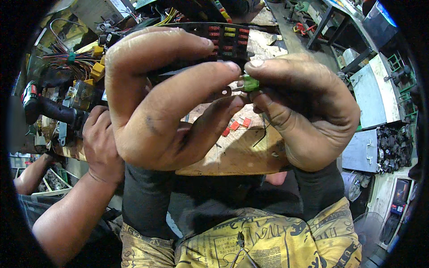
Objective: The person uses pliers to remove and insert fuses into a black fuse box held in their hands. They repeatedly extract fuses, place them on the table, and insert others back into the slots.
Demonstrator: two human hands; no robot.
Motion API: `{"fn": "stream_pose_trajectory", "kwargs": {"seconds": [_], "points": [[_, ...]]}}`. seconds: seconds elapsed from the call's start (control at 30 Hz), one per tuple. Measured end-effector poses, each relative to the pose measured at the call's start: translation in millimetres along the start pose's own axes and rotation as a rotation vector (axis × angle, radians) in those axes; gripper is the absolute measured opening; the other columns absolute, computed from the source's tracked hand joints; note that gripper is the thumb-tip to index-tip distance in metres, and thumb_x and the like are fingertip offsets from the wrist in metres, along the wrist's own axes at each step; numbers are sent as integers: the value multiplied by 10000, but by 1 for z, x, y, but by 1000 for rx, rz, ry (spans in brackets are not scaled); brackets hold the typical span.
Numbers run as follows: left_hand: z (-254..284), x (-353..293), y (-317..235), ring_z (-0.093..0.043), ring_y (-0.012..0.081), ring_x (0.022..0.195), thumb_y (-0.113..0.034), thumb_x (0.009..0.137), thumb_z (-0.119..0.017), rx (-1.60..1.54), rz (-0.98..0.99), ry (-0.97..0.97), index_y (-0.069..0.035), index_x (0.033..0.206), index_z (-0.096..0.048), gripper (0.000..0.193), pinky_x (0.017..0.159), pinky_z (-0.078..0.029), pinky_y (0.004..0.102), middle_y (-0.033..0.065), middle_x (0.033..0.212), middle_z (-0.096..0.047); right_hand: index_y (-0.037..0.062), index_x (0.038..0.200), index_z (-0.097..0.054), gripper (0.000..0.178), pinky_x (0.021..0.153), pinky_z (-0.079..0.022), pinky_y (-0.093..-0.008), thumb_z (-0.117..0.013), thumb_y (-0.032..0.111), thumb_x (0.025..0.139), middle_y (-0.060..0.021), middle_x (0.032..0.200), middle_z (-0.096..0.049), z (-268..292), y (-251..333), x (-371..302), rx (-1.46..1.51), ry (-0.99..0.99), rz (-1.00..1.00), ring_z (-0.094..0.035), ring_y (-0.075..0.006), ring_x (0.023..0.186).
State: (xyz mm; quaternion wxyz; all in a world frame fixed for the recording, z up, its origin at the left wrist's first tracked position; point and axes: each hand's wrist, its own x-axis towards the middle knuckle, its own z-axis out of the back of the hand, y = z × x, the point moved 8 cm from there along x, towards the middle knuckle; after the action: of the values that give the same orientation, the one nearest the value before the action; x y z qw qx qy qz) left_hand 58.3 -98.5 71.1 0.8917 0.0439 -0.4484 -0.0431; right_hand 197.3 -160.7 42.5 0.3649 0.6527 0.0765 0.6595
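Observation:
Right in front of me, my right hand [308,109] pinches a green blade fuse [251,83] between thumb and forefinger, its metal prongs pointing left. My left hand [165,98] is raised close against it, thumb and forefinger curled round the prong end. Between those left fingers shows a small dark piece with a round hole [225,92], partly hidden; its kind I cannot make out. Behind my hands stands a black fuse box [219,42] with rows of red and yellow fuses. Several loose red fuses [235,127] lie on the wooden tabletop [210,161] below.
At my left, a co-worker's arm [78,210] reaches onto the bench near a cordless power tool [49,109]. Bundled wires [71,58] with yellow connectors [97,70] lie beyond. A white panel [373,98] and a metal-framed table [330,27] stand on the right.

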Motion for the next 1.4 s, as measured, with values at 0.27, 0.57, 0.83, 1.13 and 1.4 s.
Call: {"fn": "stream_pose_trajectory", "kwargs": {"seconds": [0.27,0.57,0.83,1.13,1.4], "points": [[0,4,-1,-610,333,992,-161,772,-807,2,-30,-17,-36,1044,-659,335,899,-504,477,156,1021,-631,-71,1090,-638,289,785,-571,-290,-713,-84,812,-183,1044,-676,0,-5,0,68,-3,4,-676,-209,922],[-1,1,4,-603,287,923,-54,614,-832,-66,117,-210,-105,929,-715,339,790,-490,390,59,935,-667,-44,1065,-649,254,822,-530,-279,-662,-111,821,-110,1007,-682,-2,-25,-11,439,-197,-446,-659,-161,907],[24,-10,18,-557,323,1043,-36,699,-675,69,281,-357,-68,1011,-658,315,958,-421,432,145,1074,-614,-14,979,-669,187,794,-508,-258,-661,-107,817,-47,911,-672,-2,-19,16,157,-115,-343,-648,-120,880],[13,-47,75,-585,308,979,-52,853,-595,51,756,-434,8,1138,-610,291,895,-459,392,171,1054,-596,-16,982,-699,153,759,-510,-276,-687,15,833,-87,873,-710,-11,-21,73,-245,-6,-84,-651,-120,824],[9,-45,77,-602,276,943,-128,932,-617,188,714,-340,-18,1142,-649,239,869,-467,370,144,1035,-626,-13,980,-706,163,762,-526,-287,-698,-5,817,-95,893,-706,-12,-47,70,-256,-57,-119,-664,-151,807]]}}
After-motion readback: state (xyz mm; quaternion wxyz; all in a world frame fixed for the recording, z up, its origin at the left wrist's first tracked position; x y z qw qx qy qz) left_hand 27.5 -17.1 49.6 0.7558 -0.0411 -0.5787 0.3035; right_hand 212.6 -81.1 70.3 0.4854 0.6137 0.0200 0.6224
